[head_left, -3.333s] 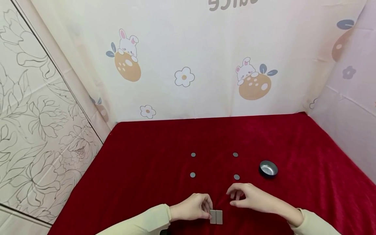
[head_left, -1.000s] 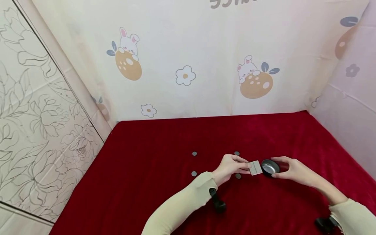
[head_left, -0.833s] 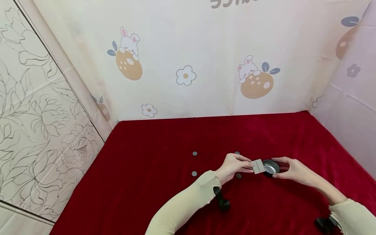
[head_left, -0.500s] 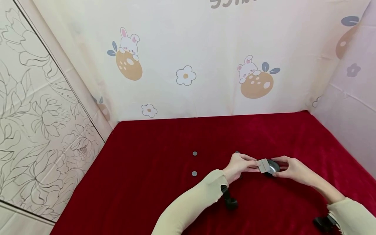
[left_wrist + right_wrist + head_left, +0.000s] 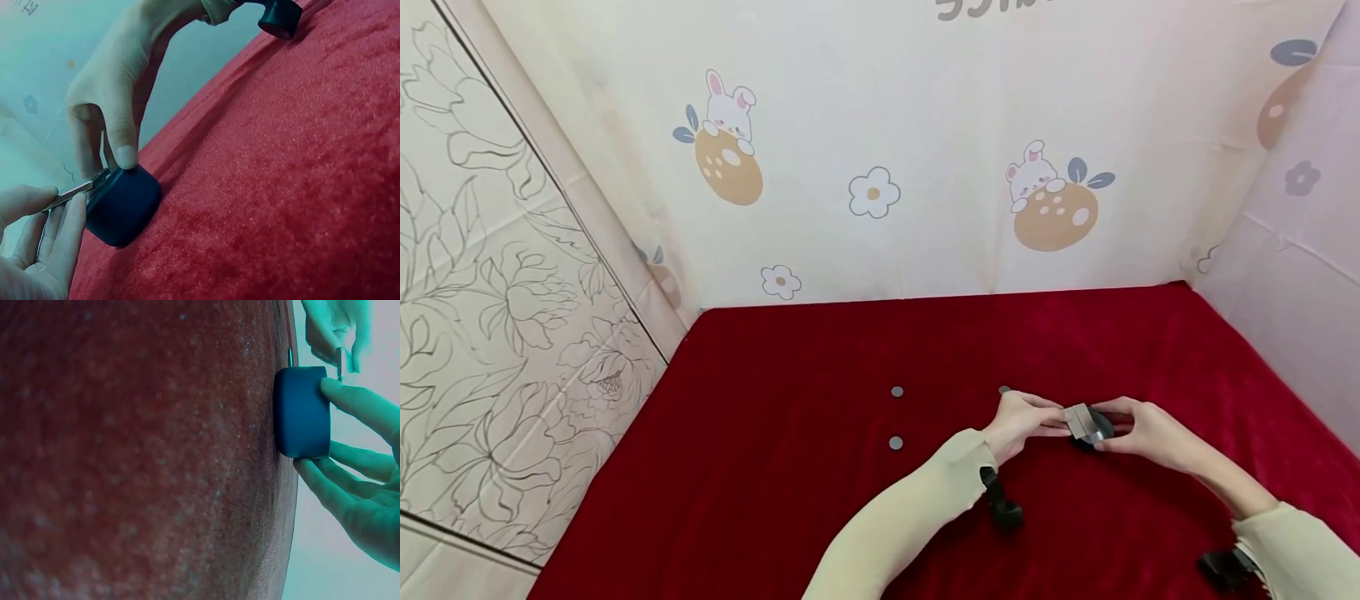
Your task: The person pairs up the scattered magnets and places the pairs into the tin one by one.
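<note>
My left hand [image 5: 1026,418] pinches a flat grey two-panel piece, like a small hinge [image 5: 1081,422], by its left edge. The piece slants over the mouth of a small round bowl [image 5: 1103,427], dark outside and silvery inside, covering part of it. From the right, my right hand [image 5: 1150,429] grips the bowl's side between thumb and fingers. In the left wrist view the hinge-like piece [image 5: 75,192] is nearly edge-on at the bowl's rim [image 5: 125,206]. The right wrist view shows the bowl [image 5: 303,412] upright on the cloth. Whether the piece touches the bowl I cannot tell.
Grey discs lie left of the hands: one far left [image 5: 897,392], one nearer [image 5: 896,443], and one partly hidden [image 5: 1004,389] behind my left hand. Red velvet cloth [image 5: 760,467] covers the table. Printed curtains [image 5: 940,108] stand behind it and at the sides.
From in front, my left hand has brought the hinge-like piece right and over the bowl, hiding the near-right disc. My right hand has moved right and taken hold of the bowl.
</note>
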A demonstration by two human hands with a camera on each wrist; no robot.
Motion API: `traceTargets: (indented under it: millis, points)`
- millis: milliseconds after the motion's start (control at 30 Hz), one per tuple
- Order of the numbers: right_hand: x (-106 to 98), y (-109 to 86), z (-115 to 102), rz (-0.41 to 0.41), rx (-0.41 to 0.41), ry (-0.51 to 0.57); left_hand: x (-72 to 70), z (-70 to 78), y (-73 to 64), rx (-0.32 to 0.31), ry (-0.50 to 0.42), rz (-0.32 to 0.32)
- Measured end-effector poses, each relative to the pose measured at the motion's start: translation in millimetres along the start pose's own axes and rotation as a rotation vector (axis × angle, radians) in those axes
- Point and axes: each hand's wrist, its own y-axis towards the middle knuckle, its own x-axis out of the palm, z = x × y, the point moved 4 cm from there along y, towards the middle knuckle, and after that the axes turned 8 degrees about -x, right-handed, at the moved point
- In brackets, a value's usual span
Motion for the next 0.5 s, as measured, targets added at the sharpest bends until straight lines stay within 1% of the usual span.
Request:
traceTargets:
  millis: [133,300,400,500]
  points:
    - [1.7,-0.9,0.5,-0.013,0.019,0.022,1.5,-3.1,2.0,0.001,0.013,0.031]
    - [1.9,-1.6,1.1,-0.010,0.008,0.017,3.5,-3.1,5.1,0.011,0.022,0.050]
    - [1.7,-0.7,1.5,0.001,0.006,-0.002,5.7,-1.2,5.1,0.024,0.059,0.054]
    - [1.7,0.6,1.8,0.008,0.004,-0.013,9.5,0.7,3.3,0.038,0.125,0.053]
